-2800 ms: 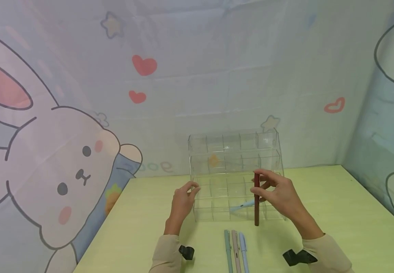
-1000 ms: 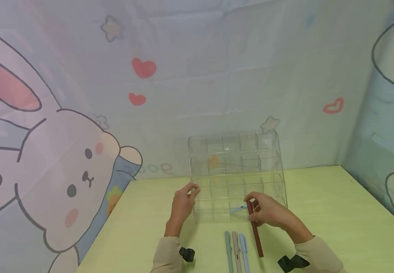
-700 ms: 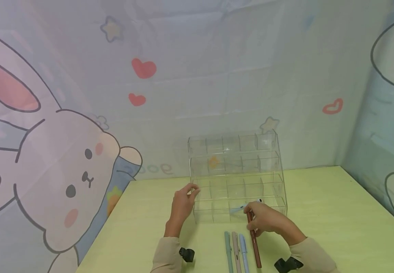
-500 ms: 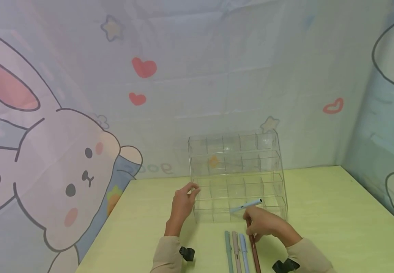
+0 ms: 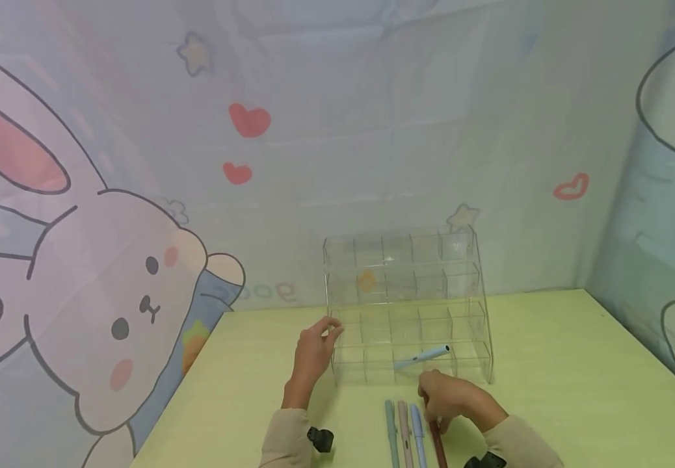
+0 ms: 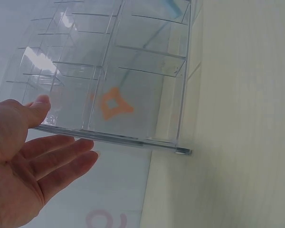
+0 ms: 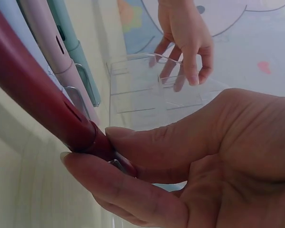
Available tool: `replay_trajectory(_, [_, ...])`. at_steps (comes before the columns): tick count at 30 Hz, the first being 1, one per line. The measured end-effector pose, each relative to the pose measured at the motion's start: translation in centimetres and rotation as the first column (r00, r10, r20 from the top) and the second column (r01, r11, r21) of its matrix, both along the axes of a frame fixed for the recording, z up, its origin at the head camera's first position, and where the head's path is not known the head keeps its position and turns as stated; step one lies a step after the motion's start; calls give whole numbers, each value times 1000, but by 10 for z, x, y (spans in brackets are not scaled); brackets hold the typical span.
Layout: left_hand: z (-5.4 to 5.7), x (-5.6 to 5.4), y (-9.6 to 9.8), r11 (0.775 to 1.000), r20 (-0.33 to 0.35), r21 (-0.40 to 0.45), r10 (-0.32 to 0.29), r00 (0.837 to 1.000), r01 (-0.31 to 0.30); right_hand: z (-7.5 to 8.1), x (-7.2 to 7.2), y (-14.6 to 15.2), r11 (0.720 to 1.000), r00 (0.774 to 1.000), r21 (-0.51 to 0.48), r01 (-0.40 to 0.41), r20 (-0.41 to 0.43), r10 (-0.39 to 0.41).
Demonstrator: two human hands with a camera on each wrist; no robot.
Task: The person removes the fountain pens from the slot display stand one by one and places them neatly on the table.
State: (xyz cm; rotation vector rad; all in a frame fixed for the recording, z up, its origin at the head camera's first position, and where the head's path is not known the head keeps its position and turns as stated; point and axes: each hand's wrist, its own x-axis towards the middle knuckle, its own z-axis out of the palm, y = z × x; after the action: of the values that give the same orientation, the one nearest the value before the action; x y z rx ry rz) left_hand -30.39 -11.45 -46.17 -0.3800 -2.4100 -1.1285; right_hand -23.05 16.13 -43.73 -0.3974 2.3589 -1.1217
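A clear acrylic pen rack [image 5: 404, 346] with several stepped rows of compartments stands on the table. My left hand [image 5: 312, 351] holds its left side panel; in the left wrist view the thumb [image 6: 39, 107] lies on one face, the fingers on the other. In front of the rack my right hand [image 5: 453, 398] pinches a dark red pen [image 7: 42, 90] near its clip end, between thumb and fingertips. That pen slants low over the table, right of a row of pens: green [image 5: 392, 429], pinkish [image 5: 404, 429] and pale blue [image 5: 418, 432]. A light blue pen [image 5: 428, 354] leans in the rack's front row.
The yellow-green table [image 5: 566, 377] reaches back to a printed cloth backdrop [image 5: 402, 130] with a cartoon rabbit at the left. Black cameras are strapped at both wrists, the left one [image 5: 320, 439] close over the table.
My right hand has brought the dark red pen down from in front of the rack, where it was upright, toward the row of pens. The left hand stays on the rack.
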Motion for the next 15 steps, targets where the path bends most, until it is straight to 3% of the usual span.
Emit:
replay_trajectory(10, [0,0,1,1000,5,-4,10,1000,-10,-7,0,-4,995,994,96,-10,-106,20])
replay_trajectory(15, [1,2,2,1000,11,1,11,1000,-11,-10,-1,-4,994,992,105,-25,-118,37])
